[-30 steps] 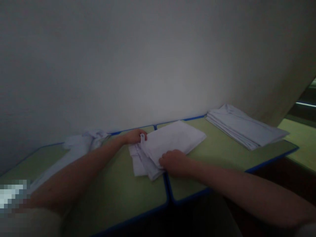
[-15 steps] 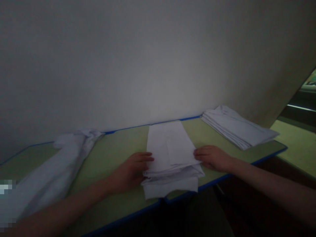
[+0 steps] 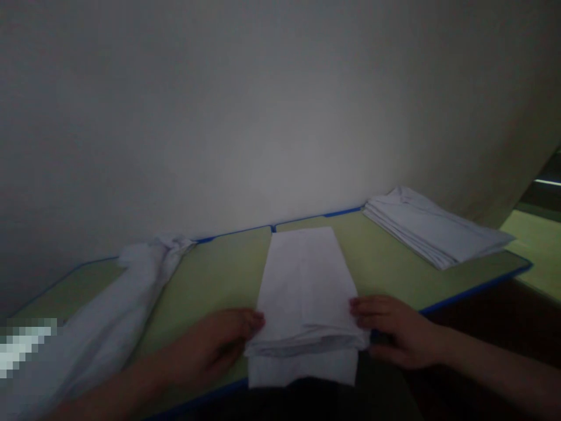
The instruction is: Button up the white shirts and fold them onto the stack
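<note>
A folded white cloth (image 3: 284, 280), perhaps a garment, lies lengthwise in front of me. Its layered near end reaches past the table's front edge, and a single flap (image 3: 302, 368) hangs below the layers. My left hand (image 3: 219, 342) has its fingertips at the left side of the bundle, close to the near end. At the opposite side, my right hand (image 3: 394, 330) takes the edge with its fingers on top and the thumb lower down. The left thumb is mostly hidden in shadow.
Pale green tables (image 3: 223, 269) with blue edging stand against a grey wall (image 3: 280, 117). A loose, crumpled white cloth (image 3: 118, 304) stretches along the left. On the right lies a stack of folded white cloths (image 3: 433, 228).
The folded cloth has come nearer to me, and its near end hangs further over the edge. Both hands have moved toward me with it. The view has shifted slightly left.
</note>
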The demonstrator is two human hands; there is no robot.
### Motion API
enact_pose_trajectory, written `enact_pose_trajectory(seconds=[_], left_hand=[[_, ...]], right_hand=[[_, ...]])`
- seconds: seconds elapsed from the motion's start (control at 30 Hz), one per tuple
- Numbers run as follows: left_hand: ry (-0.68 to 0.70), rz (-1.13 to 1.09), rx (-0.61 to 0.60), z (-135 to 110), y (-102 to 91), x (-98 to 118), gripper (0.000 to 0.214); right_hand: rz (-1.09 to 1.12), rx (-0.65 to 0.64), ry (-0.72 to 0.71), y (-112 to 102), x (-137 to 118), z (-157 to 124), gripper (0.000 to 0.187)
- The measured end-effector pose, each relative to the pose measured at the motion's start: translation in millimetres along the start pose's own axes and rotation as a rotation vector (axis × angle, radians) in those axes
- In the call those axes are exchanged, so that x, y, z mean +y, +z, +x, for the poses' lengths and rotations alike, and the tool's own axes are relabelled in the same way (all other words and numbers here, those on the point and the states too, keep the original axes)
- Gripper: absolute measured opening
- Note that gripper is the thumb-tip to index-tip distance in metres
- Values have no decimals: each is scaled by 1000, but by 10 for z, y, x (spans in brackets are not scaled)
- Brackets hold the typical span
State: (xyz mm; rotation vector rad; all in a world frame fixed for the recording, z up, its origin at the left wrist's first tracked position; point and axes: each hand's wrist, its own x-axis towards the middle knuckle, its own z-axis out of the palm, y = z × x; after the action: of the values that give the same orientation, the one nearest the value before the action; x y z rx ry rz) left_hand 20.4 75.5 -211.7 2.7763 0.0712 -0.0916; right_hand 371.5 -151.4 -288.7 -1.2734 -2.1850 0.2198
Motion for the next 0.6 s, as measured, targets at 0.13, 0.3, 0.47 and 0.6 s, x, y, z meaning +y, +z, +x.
enact_pose_trajectory(seconds=[0.13,0.3,0.47,0.6], left_hand=[[-25,-2,15,-109,66,123,67],[-50,-38,-20,-34,108,372,54],[-59,-180,153,108,-40,475,37],[-270,-329,410,492,-634,406,18]], right_hand=[[-173,-33,46,227,-128,-118,57],[-241,30,94,360,-253,-79,37],[-110,91,144,-184,-293,170,33],[-39,277,354,-978,-270,618,21]])
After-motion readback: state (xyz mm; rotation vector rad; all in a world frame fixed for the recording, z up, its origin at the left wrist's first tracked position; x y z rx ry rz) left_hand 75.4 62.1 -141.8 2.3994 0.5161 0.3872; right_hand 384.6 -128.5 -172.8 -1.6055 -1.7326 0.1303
